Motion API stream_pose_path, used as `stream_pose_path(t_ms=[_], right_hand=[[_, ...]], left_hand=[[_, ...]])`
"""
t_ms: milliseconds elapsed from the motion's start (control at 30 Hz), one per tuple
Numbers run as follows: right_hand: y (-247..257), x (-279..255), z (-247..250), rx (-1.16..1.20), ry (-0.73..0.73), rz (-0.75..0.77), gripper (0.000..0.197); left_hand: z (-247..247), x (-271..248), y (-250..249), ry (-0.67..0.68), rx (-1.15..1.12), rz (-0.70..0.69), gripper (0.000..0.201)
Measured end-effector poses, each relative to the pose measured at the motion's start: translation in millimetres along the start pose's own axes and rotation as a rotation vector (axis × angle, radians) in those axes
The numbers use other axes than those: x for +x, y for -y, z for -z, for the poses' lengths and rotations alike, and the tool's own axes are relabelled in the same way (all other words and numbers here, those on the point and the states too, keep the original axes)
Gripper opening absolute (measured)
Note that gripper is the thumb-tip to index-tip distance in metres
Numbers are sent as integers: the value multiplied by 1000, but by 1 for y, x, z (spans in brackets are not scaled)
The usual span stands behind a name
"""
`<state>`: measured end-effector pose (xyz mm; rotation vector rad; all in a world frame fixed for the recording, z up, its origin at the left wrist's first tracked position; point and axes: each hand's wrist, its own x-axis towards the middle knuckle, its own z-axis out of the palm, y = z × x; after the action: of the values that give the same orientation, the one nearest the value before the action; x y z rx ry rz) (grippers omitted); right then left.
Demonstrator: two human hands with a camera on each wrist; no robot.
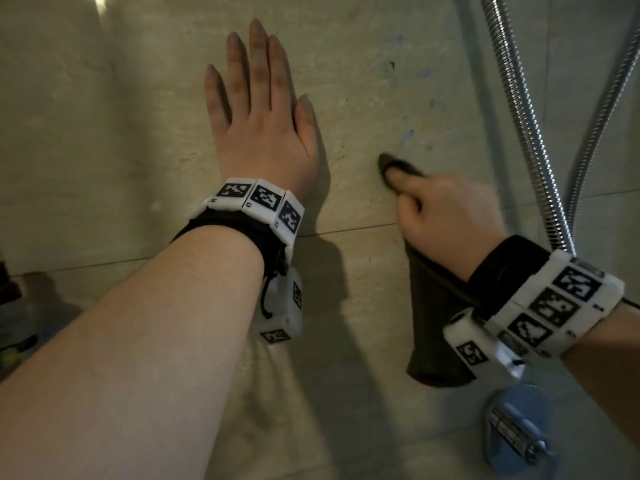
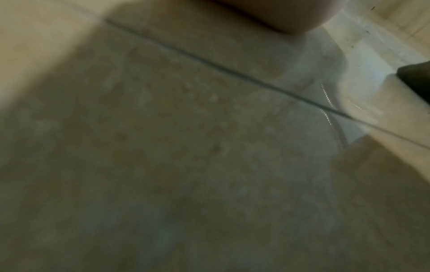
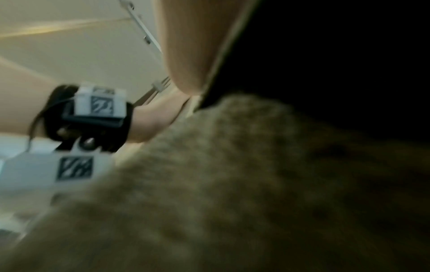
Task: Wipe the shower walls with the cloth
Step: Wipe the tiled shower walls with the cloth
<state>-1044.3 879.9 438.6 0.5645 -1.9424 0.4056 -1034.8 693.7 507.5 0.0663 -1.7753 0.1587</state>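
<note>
My left hand (image 1: 259, 109) lies flat on the beige tiled shower wall (image 1: 104, 150), fingers straight and close together. To its right, my right hand (image 1: 440, 209) grips a dark cloth (image 1: 436, 313) and presses its tip (image 1: 391, 164) against the wall. The rest of the cloth hangs down below my wrist. Faint blue marks (image 1: 408, 135) dot the tile just above the cloth tip. The right wrist view is blurred, showing the dark cloth (image 3: 337, 64) against the wall and my left wrist beyond. In the left wrist view the wall (image 2: 163, 138) is a blur, with the cloth's dark edge (image 2: 416, 81) at right.
A metal shower hose (image 1: 530, 133) loops down the wall at the right, close to my right wrist. A chrome valve handle (image 1: 516, 427) sticks out below the hanging cloth. Dark items (image 1: 14, 323) stand at the far left edge. A grout line (image 1: 346, 230) runs across between the hands.
</note>
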Motion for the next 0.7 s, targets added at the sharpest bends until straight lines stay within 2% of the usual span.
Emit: stream_pose_path(t_ms=[67,133,267,300,367,433,467,600,700], right_hand=[[-6,7,4,48,-3,-137,43],[0,9,4,107,-6,-149,45],[11,0,-4,88,115,143,55],[7,3,-3,35,99,133,54],[-5,11,4,-43,-1,-27,49],[-9,17,10,-59,-18,-190,47],[-4,19,12,-74,-5,-210,49],[17,12,8,-66,138,-102,52],[6,11,14,-137,112,-112,48]], left_hand=[[0,0,0,-3,-4,-3,62],[-2,0,0,-5,-2,2,62],[-2,0,-1,-4,0,10,61],[-2,0,-1,-3,-6,10,61],[-2,1,0,-3,-17,11,61],[-2,1,-1,-5,-17,14,61],[-3,1,-1,-7,-15,14,61],[-3,1,0,-11,-11,10,61],[-2,1,0,-4,-7,8,61]])
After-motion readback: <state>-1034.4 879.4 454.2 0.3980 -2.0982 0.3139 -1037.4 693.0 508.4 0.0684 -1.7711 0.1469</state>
